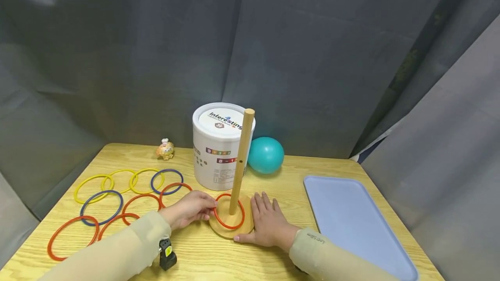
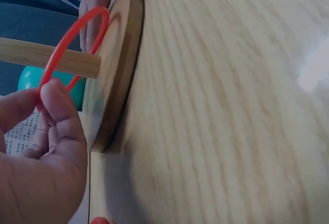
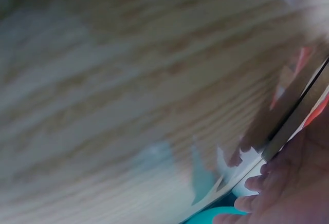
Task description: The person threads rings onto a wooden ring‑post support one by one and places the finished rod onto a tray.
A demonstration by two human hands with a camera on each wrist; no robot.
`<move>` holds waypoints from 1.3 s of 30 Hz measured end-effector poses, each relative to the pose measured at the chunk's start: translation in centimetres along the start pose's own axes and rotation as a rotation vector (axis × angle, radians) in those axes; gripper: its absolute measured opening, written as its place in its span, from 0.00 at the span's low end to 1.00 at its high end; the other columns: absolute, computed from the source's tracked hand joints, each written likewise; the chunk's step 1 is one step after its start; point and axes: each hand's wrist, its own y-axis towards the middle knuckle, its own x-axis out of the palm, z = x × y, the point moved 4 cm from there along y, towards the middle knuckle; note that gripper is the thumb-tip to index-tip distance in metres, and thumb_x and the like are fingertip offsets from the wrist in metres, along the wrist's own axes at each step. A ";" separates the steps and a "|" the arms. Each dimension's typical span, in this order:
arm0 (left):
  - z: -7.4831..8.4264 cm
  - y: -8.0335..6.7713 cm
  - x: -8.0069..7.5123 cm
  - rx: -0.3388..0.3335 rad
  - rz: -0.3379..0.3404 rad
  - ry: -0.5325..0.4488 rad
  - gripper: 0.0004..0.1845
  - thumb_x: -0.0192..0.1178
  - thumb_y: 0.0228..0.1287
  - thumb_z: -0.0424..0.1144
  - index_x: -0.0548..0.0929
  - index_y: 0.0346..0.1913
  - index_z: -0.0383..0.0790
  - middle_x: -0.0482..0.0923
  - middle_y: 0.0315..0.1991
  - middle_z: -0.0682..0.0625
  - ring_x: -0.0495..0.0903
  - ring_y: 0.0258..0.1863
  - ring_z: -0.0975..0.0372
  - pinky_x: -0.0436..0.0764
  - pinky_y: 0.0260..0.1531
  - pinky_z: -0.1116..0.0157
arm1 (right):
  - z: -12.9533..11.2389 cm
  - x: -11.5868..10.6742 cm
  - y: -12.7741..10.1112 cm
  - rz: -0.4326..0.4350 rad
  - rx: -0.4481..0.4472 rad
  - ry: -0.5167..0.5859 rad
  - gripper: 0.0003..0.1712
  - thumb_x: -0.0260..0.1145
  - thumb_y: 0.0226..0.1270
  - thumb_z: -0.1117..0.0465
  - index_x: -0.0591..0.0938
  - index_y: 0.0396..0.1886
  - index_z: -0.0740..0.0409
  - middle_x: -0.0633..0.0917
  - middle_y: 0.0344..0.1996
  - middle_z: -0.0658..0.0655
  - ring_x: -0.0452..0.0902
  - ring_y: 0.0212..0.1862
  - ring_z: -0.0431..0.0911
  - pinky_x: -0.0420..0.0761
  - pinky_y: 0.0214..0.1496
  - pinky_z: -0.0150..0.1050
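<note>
My left hand (image 1: 192, 210) pinches a red ring (image 2: 65, 39) between thumb and fingertips at its left side. The ring encircles a wooden post (image 1: 241, 155) near its foot and is tilted, its held side raised from the round wooden base (image 2: 106, 93). My right hand (image 1: 270, 221) lies at the base's right side with fingers extended away from me. Its thumb reaches along the near edge of the base, as the left wrist view also shows. In the right wrist view, the fingers show beside the base's edge.
Several loose rings, among them a yellow ring (image 1: 78, 187) and a blue ring (image 1: 121, 203), lie at left. Behind the post stand a white bucket (image 1: 211, 146) and a teal ball (image 1: 266, 155). A small toy figure (image 1: 166, 149) sits back left; a lavender tray (image 1: 351, 220) occupies the right.
</note>
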 end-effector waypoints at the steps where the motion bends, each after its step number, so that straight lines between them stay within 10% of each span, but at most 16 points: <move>1: -0.2 0.0 0.0 -0.010 0.002 0.008 0.10 0.58 0.74 0.28 0.79 0.47 0.21 0.78 0.29 0.48 0.76 0.27 0.64 0.79 0.28 0.73 | 0.0 0.1 0.0 -0.005 0.000 -0.003 0.75 0.48 0.55 0.10 0.55 0.81 0.68 0.56 0.80 0.68 0.45 0.80 0.64 0.54 0.77 0.65; 18: -0.6 -2.1 -2.9 0.097 0.024 0.023 0.13 0.52 0.77 0.28 0.76 0.52 0.16 0.81 0.38 0.43 0.81 0.33 0.62 0.84 0.34 0.68 | -0.3 0.1 0.1 -0.036 -0.011 -0.007 0.73 0.50 0.58 0.12 0.55 0.81 0.68 0.56 0.80 0.68 0.46 0.80 0.65 0.55 0.78 0.62; 29: 2.4 -7.0 -11.1 0.196 0.060 -0.004 0.10 0.50 0.82 0.32 0.77 0.53 0.27 0.80 0.42 0.48 0.82 0.41 0.63 0.85 0.43 0.67 | -0.1 1.1 0.0 -0.045 -0.025 0.015 0.75 0.46 0.56 0.11 0.54 0.81 0.69 0.55 0.80 0.69 0.46 0.80 0.65 0.53 0.79 0.62; 39: 2.3 -10.7 -18.2 0.197 0.187 0.182 0.13 0.50 0.82 0.33 0.74 0.55 0.23 0.80 0.43 0.48 0.83 0.41 0.63 0.86 0.43 0.66 | 0.1 0.5 0.3 -0.020 -0.033 -0.015 0.74 0.46 0.58 0.11 0.53 0.81 0.70 0.55 0.80 0.70 0.47 0.80 0.65 0.55 0.78 0.60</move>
